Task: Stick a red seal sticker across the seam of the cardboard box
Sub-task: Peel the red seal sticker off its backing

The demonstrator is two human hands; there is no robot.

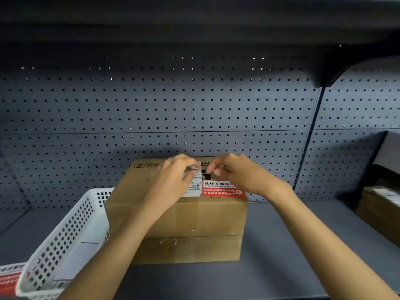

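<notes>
A brown cardboard box (190,219) stands on the grey shelf, in the middle of my view. A red seal sticker (223,189) with white print lies flat on the box top, near its front edge. Just left of it is a white label sheet (193,187) with a barcode. My left hand (173,180) grips this sheet's upper part between thumb and fingers. My right hand (233,172) hovers over the back of the box top and pinches at the sheet's upper right corner. The hands and labels hide the seam on top.
A white perforated plastic basket (65,234) touches the box's left side, with red printed sheets (8,280) beside it at the bottom left. Another cardboard box (381,211) sits at the right edge. A grey pegboard wall (173,105) backs the shelf (281,245).
</notes>
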